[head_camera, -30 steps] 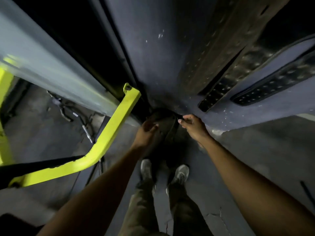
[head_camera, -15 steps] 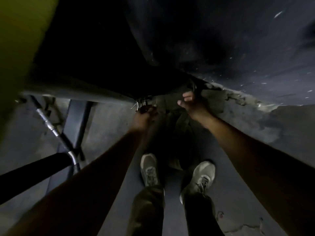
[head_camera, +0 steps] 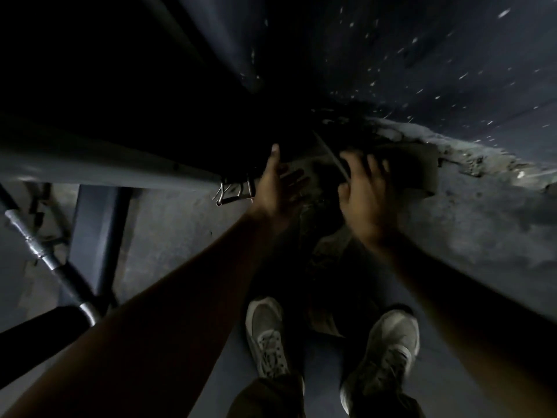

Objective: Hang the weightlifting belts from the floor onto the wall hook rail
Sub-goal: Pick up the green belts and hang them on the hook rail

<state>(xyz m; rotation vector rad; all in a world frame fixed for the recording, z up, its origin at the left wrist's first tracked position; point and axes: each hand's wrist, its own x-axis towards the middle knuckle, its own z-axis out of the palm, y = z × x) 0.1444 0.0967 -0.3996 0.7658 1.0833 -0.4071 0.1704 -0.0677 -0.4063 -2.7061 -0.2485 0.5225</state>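
Note:
The scene is dim and blurred. A broad grey weightlifting belt (head_camera: 411, 168) lies on the floor at the foot of the wall. More dark belts (head_camera: 327, 254) are heaped from there back toward my feet. My left hand (head_camera: 278, 188) hovers over the left side of the heap, thumb up and fingers apart, holding nothing. My right hand (head_camera: 366, 194) lies over the grey belt's left end with its fingers spread. Whether it grips the belt is lost in the blur. A thin metal edge (head_camera: 331, 158) runs under its fingers. The hook rail is out of view.
Wire clips (head_camera: 232, 191) hang off a grey machine beam (head_camera: 105, 167) on the left. A steel bar (head_camera: 45, 254) and a dark frame leg (head_camera: 101, 236) slant across the floor at left. My shoes (head_camera: 266, 336) stand below. The wall's base (head_camera: 470, 152) is crumbled.
The view has dropped closer to the floor. Both hands have let go their closed hold and spread: the left opened above the heap, the right reached further right onto the grey belt.

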